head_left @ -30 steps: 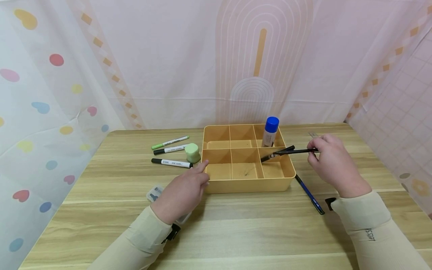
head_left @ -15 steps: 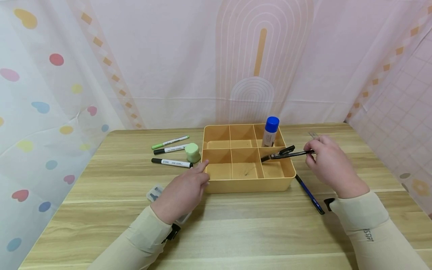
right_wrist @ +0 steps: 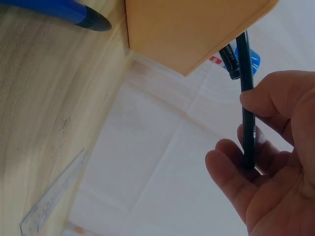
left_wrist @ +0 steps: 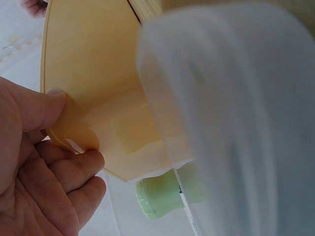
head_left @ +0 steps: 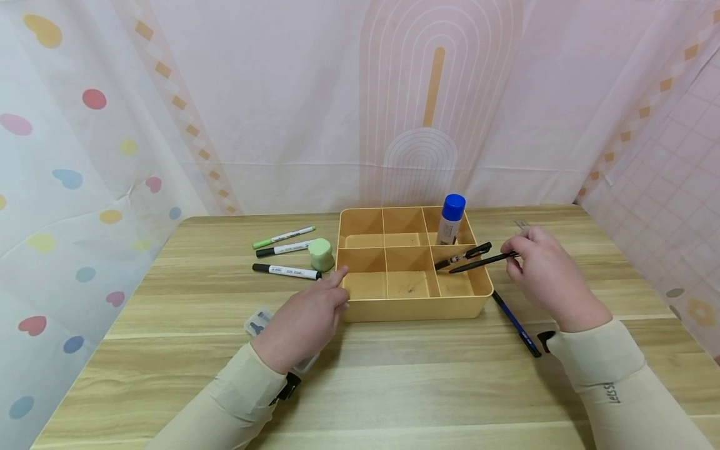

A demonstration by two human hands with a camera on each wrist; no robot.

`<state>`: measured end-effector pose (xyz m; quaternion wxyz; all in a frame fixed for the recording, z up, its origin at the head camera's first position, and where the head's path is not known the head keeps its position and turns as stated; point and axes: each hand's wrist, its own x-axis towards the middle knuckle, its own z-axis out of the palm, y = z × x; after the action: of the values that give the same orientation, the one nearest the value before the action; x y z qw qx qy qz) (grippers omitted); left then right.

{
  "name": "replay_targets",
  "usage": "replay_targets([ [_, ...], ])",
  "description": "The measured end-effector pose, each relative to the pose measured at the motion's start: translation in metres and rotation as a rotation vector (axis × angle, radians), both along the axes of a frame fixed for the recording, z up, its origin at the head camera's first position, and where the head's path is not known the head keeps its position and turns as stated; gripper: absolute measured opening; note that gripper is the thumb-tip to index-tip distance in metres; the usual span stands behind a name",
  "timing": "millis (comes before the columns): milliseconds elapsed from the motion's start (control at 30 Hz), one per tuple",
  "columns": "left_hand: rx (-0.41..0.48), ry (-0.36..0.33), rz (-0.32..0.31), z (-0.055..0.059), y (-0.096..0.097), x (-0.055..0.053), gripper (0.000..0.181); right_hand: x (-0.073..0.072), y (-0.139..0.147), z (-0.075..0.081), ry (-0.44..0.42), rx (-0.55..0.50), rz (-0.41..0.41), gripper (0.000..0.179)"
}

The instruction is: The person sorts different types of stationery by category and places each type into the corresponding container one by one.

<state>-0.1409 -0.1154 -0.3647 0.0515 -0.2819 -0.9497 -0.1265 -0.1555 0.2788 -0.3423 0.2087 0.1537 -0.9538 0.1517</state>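
A right hand (head_left: 554,278) angles a black pen (head_left: 485,262) over the organizer tray's (head_left: 416,310) front-right compartment.
Its fingers pinch the pen beside a clip pen (head_left: 477,250) leaning in that compartment; the left hand's (head_left: 304,322) fingers grip the tray's left wall. A blue-capped glue stick (head_left: 451,219) stands in the tray's back-right compartment, and a blue pen (head_left: 516,325) lies on the surface (head_left: 416,387) right of the tray.

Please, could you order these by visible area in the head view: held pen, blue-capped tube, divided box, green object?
Largest first:
1. divided box
2. blue-capped tube
3. green object
4. held pen
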Motion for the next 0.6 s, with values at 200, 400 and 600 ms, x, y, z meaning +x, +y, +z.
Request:
replay_targets([
  [200,-0.009,-0.010,0.002,-0.0007,-0.0006,-0.0003,0.019,-0.0004,-0.0009,-0.0014,0.047,0.023,0.025,0.012],
  [400,-0.015,-0.014,0.002,-0.0006,-0.0007,-0.0002,0.019,-0.0012,-0.0012,-0.0016,0.067,0.041,0.048,0.012],
  [600,-0.012,-0.016,-0.001,-0.0005,-0.0009,-0.0001,0.020,-0.0016,-0.0031,-0.0019,0.104,0.051,0.080,0.012],
])
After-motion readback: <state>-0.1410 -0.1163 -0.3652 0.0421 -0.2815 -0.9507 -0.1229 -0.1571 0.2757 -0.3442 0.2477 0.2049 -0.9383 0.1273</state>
